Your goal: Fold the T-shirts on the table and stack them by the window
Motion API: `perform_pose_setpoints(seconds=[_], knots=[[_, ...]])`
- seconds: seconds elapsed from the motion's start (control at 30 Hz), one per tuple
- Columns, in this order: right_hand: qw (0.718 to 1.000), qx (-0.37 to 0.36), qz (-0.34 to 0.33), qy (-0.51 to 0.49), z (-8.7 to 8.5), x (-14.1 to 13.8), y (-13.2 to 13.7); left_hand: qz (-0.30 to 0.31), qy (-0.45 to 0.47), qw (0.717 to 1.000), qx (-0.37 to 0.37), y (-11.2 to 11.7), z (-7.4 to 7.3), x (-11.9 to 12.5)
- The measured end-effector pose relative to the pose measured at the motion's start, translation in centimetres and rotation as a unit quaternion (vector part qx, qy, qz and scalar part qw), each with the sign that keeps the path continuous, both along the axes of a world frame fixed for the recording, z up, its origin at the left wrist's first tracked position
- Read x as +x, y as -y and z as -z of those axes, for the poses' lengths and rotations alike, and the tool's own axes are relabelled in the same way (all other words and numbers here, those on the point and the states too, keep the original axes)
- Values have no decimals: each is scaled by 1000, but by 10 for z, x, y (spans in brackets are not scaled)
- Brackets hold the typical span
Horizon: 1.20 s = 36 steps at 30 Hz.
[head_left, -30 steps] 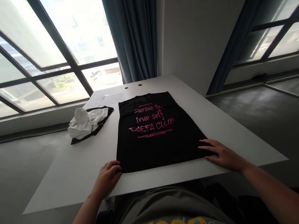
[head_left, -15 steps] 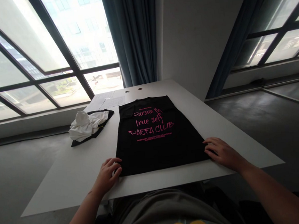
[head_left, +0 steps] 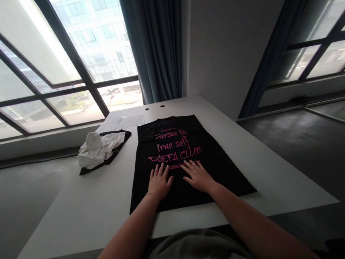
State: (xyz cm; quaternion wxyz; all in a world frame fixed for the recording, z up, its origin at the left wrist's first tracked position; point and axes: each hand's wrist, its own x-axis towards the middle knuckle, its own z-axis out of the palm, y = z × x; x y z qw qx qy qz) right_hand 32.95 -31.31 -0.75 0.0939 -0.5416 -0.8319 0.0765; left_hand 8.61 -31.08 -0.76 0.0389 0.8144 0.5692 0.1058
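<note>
A black T-shirt [head_left: 221,169] with pink lettering lies flat on a white table [head_left: 91,209], folded into a long panel. My left hand [head_left: 159,182] rests palm down on the shirt's middle with fingers spread. My right hand [head_left: 197,175] lies flat beside it, fingers stretched toward the pink text. Both hands press on the cloth just below the lettering and hold nothing.
A crumpled white garment [head_left: 97,149] sits on a dark cloth [head_left: 122,140] at the table's left. Sheets of paper [head_left: 129,119] lie at the far end near the window. A blue curtain [head_left: 155,42] hangs behind. Bare grey floor surrounds the table.
Both hands left the shirt's lower corners and moved inward and forward onto its middle. They now lie flat side by side, and the view has shifted a little.
</note>
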Motion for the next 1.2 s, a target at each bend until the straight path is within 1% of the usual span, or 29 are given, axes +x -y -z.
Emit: perform_pose_setpoints(seconds=[0.1, 0.23, 0.37, 0.47, 0.53, 0.6, 0.67, 0.7, 0.73, 0.8, 0.87, 0.93, 1.0, 1.1, 1.2], knots=[[1000, 12, 12, 0, 7, 19, 7, -6, 1, 1000, 3, 14, 3, -21], [997, 29, 73, 7, 12, 53, 11, -51, 7, 999, 1, 29, 3, -44], [989, 63, 134, 18, 21, 88, 14, -91, 16, 996, 8, 37, 12, -64], [983, 85, 160, 22, 27, 102, 15, -104, 17, 994, 10, 42, 22, -72], [982, 94, 164, 19, 30, 105, 16, -113, 19, 993, 1, 38, 23, -70], [981, 96, 167, 18, 30, 103, 17, -112, 21, 993, -1, 21, 16, -61], [980, 90, 176, 27, 26, 100, 18, -97, 19, 995, 21, -11, 0, -50], [979, 85, 181, 35, 24, 98, 19, -94, 14, 995, 32, -33, -10, -45], [978, 80, 185, 44, 21, 97, 20, -107, 9, 994, 32, -57, -20, -41], [977, 67, 191, 63, 17, 95, 21, -160, -6, 987, 10, -107, -38, -38], [977, 59, 191, 76, 14, 94, 21, -206, -17, 978, -16, -149, -48, -42], [977, 57, 192, 79, 13, 94, 21, -207, -18, 978, -30, -176, -47, -49], [976, 59, 193, 79, 14, 94, 20, -193, -15, 980, -40, -187, -37, -60], [976, 61, 191, 82, 16, 94, 20, -197, -3, 980, -28, -188, -18, -73], [976, 66, 189, 81, 17, 95, 20, -211, 5, 977, -2, -186, -6, -79]])
